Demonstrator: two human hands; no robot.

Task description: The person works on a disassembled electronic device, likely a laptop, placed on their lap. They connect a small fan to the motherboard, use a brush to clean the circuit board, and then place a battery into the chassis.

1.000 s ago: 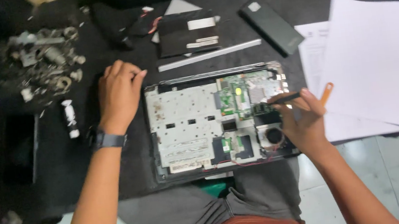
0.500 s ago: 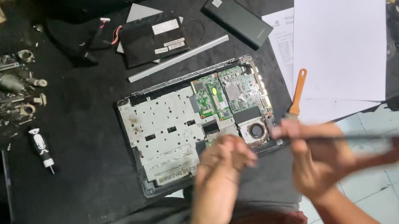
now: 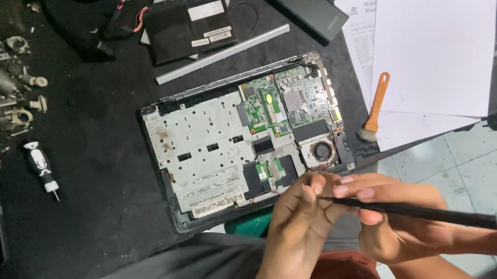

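Half a second ago both hands were blurry and on the move. Now they are sharp and close together, low in the picture, in front of the laptop. One second ago the left hand lay flat on the table by the laptop's left side, and the right hand poked the tool at the green board. Now both hands are off the laptop and over the person's lap. The orange brush was in the right hand's fingers one second ago. Now it lies on the paper, right of the laptop.

The tool is a thin black stick. Its long line runs from left to right and slopes a little down. Its left tip points up-left, at the left hand's fingertips. Its other end sticks out past the right hand toward the bottom right corner.

The left hand pinches the tip of the tool with fingers and thumb closed on it. The right hand is wrapped around the middle of the tool and holds it tight.

A small screwdriver lies on the black table, well to the left of the laptop.
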